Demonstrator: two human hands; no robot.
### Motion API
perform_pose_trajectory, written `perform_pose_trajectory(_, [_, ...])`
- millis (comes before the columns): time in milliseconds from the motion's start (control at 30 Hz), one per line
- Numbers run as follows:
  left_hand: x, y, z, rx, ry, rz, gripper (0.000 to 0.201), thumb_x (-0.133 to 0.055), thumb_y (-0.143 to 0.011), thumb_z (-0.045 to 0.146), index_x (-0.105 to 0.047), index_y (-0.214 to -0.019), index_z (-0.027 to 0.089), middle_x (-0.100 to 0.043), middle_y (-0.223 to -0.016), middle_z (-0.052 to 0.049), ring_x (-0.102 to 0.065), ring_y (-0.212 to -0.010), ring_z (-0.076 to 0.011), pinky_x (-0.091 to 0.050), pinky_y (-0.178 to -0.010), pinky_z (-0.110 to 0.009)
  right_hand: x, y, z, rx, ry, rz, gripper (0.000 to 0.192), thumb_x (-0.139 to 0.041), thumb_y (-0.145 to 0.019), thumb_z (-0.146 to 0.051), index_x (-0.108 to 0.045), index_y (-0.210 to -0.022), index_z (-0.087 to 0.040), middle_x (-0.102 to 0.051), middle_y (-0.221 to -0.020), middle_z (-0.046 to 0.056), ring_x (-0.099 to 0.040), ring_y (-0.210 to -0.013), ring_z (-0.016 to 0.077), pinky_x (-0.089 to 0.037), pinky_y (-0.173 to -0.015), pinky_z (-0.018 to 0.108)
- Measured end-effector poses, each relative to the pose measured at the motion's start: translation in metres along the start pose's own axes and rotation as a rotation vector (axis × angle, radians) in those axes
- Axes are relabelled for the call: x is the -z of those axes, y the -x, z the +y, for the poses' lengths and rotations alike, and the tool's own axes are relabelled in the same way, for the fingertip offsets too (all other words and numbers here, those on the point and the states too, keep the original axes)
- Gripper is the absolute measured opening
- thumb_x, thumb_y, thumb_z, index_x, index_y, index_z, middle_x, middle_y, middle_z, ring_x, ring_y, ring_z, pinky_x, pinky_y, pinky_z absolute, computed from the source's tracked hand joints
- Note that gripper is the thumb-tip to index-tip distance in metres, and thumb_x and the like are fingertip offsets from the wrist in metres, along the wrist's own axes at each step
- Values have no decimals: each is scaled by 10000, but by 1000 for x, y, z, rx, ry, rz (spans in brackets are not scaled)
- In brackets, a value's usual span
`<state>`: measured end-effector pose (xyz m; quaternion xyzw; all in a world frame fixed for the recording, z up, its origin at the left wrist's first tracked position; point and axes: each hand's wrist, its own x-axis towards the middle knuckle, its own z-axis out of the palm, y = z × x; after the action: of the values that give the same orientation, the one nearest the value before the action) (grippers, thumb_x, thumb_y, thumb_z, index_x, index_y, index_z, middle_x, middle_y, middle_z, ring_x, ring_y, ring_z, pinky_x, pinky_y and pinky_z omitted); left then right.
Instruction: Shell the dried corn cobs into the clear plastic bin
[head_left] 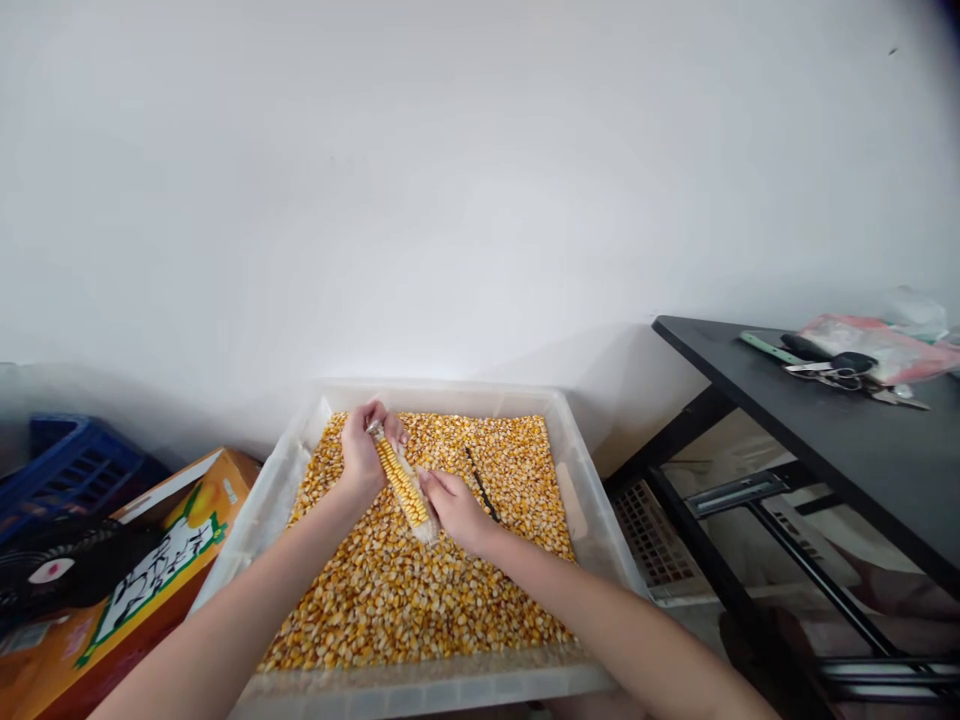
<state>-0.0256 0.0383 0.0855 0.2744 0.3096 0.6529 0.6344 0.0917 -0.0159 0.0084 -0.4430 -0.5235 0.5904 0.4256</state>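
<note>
A partly stripped corn cob slants over a bin of loose corn kernels, yellow rows facing up and pale bare core along its right side. My left hand is wrapped around its upper end. Against the lower right side of the cob, the fingers of my right hand are closed and pressing. A thin dark stick lies on the kernels just beyond my right hand. The kernels fill a translucent plastic bin. My left palm and some fingertips are hidden.
To the left are an orange cardboard box, a blue plastic crate and a black fan-like object. A black table on the right bears scissors and plastic bags. A white wall rises behind the bin.
</note>
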Motion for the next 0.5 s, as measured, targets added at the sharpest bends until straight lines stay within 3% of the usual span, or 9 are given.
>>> perform_pose_trajectory(100, [2, -3, 5, -22, 7, 21, 319, -422, -756, 309, -287, -485, 206, -265, -357, 42, -341, -348, -100, -397, -444, -223, 4, -4, -2, -59, -18, -14, 433, -422, -813, -614, -423, -641, -217, -332, -485, -66, -315, -426, 97, -273, -433, 231])
perform_pose_trajectory(233, [10, -11, 9, -39, 61, 59, 320, -409, -760, 294, -279, -481, 206, -257, -355, 41, -328, -339, -99, -380, -424, -222, 12, -6, -7, 30, 266, -9, 490, -415, -832, -589, -425, -532, -202, -370, -440, -48, -346, -439, 102, -263, -457, 237])
perform_pose_trajectory(367, [16, -17, 8, -39, 76, 95, 315, -421, -756, 289, -293, -478, 213, -264, -358, 44, -330, -336, -103, -390, -420, -230, 15, -6, -9, 136, 331, 51, 417, -434, -851, -533, -527, -635, -189, -513, -592, -12, -474, -583, 127, -334, -564, 248])
perform_pose_trajectory(500, [15, -15, 3, -24, 63, 121, 318, -428, -755, 291, -298, -475, 217, -267, -356, 45, -341, -341, -109, -396, -414, -230, 13, -3, -10, 228, 372, 53, 446, -322, -912, -487, -461, -608, -192, -478, -618, -9, -468, -619, 127, -330, -603, 255])
